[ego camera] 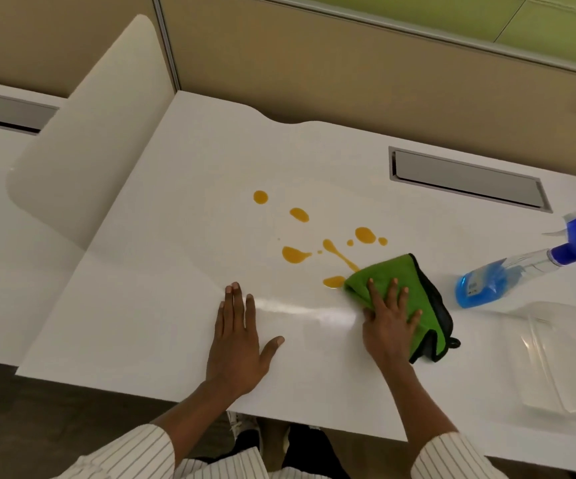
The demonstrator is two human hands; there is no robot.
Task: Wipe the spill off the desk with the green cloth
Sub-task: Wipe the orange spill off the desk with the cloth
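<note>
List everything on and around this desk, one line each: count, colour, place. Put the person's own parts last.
desk: one, white, fills the middle of the view
spill: about a dozen orange drops and streaks, mid-desk, beyond the hands
green cloth: one, green with dark edging, folded, right of centre, its far-left edge at the nearest drops
spray bottle: one, clear with blue liquid and blue trigger head, lying on its side at the right
plastic container: one, clear, near right corner
cable tray: one, grey, recessed at the desk's far right
side divider: one, white, left of the desk
partition wall: tan, behind the desk
left hand: flat on the desk, holding nothing
right hand: pressed flat on the green cloth
sleeves: two, white with thin stripes, bottom edge
</note>
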